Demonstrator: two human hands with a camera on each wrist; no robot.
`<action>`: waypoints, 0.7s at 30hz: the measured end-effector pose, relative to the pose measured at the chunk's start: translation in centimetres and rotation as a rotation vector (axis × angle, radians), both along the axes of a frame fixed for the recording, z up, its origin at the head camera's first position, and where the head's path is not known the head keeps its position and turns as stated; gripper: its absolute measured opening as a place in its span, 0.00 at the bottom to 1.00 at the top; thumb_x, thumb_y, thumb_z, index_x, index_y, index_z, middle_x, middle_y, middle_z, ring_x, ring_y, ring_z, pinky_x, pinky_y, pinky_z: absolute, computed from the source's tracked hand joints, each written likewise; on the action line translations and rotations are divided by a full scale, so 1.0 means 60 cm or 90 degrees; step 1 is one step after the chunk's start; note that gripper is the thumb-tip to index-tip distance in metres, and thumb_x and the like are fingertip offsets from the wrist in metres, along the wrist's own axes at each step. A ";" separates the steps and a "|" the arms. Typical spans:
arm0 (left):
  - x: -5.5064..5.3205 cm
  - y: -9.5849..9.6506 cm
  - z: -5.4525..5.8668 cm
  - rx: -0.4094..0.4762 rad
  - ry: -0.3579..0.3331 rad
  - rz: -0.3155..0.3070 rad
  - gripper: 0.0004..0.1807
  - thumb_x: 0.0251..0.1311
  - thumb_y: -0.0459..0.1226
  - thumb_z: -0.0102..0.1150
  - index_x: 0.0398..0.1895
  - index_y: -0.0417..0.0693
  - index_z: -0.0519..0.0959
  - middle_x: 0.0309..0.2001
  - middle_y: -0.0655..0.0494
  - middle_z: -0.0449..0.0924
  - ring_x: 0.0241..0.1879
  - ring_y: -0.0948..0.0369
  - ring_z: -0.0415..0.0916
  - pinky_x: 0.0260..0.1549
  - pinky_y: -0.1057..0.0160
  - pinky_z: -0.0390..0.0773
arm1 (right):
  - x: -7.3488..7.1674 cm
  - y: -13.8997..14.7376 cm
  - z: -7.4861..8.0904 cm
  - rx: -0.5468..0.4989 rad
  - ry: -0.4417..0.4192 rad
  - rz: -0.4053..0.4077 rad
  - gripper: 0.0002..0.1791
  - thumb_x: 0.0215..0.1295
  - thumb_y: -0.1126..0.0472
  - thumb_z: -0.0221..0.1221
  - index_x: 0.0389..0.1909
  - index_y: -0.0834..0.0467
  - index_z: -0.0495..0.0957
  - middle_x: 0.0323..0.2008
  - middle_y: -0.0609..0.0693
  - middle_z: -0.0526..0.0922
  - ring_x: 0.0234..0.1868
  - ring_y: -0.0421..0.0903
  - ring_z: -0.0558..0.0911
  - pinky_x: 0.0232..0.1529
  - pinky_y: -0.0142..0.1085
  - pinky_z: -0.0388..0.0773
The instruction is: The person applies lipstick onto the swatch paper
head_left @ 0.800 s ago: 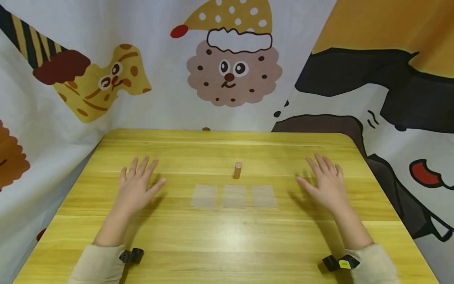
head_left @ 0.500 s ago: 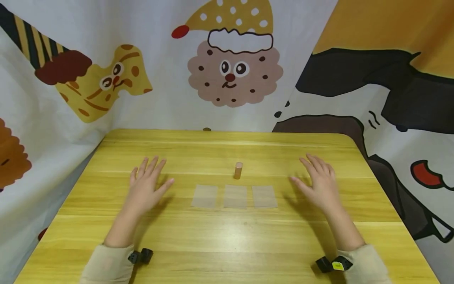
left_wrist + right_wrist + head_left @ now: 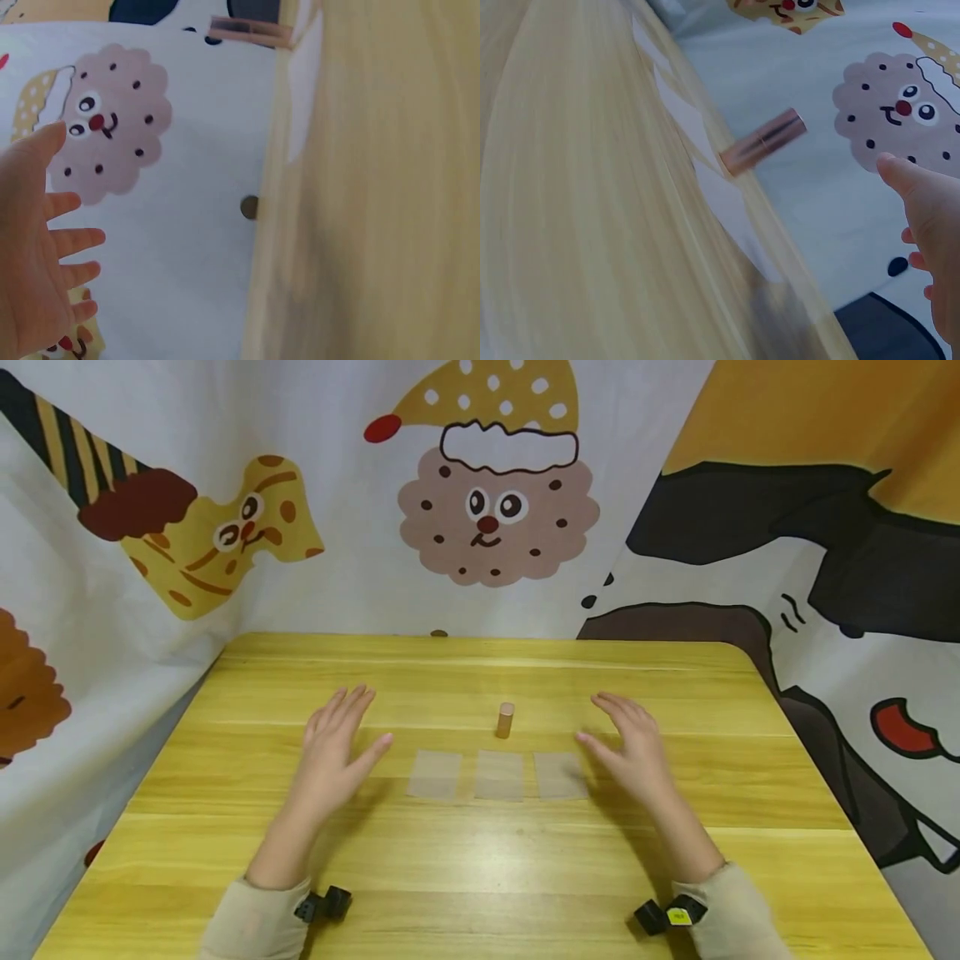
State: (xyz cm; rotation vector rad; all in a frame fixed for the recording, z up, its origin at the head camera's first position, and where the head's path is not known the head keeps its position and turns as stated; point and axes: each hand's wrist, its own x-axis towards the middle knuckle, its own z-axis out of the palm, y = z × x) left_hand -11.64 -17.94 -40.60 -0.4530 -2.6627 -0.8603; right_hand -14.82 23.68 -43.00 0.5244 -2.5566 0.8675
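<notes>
A small, shiny copper-coloured tube, like a lipstick, stands upright behind a row of three pale square sheets. These are the left sheet, the middle sheet and the right sheet. My left hand hovers left of the row with fingers extended and thumb apart, holding nothing. To the right, my right hand is likewise empty, its thumb pointing inward near the right sheet. In the right wrist view the tube shows a seam round its middle.
Everything lies on a yellow wood-grain table. Behind it hangs a white cloth printed with cartoon figures. Black wrist cameras sit at both beige cuffs, and the hands cast shadows on the tabletop.
Both hands have moved inward, the left one to the right and the right one to the left, closer to the sheets. The tube and sheets stay in place.
</notes>
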 end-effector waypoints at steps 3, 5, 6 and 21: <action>0.002 0.012 0.008 0.021 0.019 -0.009 0.37 0.65 0.52 0.54 0.72 0.46 0.59 0.71 0.45 0.56 0.71 0.46 0.44 0.65 0.39 0.39 | -0.001 -0.018 -0.004 -0.030 -0.023 0.014 0.33 0.56 0.54 0.69 0.61 0.61 0.72 0.60 0.59 0.73 0.62 0.60 0.67 0.63 0.58 0.56; 0.003 0.020 0.013 0.033 0.031 -0.015 0.37 0.65 0.52 0.55 0.72 0.46 0.59 0.71 0.46 0.57 0.71 0.46 0.46 0.65 0.39 0.41 | -0.003 -0.031 -0.007 -0.049 -0.045 0.021 0.32 0.57 0.54 0.68 0.61 0.60 0.72 0.60 0.58 0.73 0.62 0.59 0.67 0.62 0.58 0.57; 0.003 0.024 0.016 0.041 0.037 -0.020 0.37 0.64 0.52 0.55 0.72 0.47 0.59 0.71 0.46 0.58 0.71 0.46 0.46 0.65 0.39 0.41 | -0.004 -0.037 -0.008 -0.058 -0.055 0.023 0.32 0.57 0.54 0.68 0.61 0.60 0.72 0.60 0.58 0.73 0.62 0.58 0.67 0.62 0.57 0.58; -0.008 0.085 0.032 0.139 0.045 -0.089 0.38 0.63 0.51 0.57 0.72 0.48 0.59 0.71 0.52 0.58 0.71 0.49 0.48 0.65 0.38 0.46 | -0.028 -0.110 -0.046 -0.139 -0.234 0.022 0.31 0.59 0.53 0.67 0.62 0.57 0.71 0.62 0.56 0.70 0.64 0.57 0.66 0.63 0.53 0.61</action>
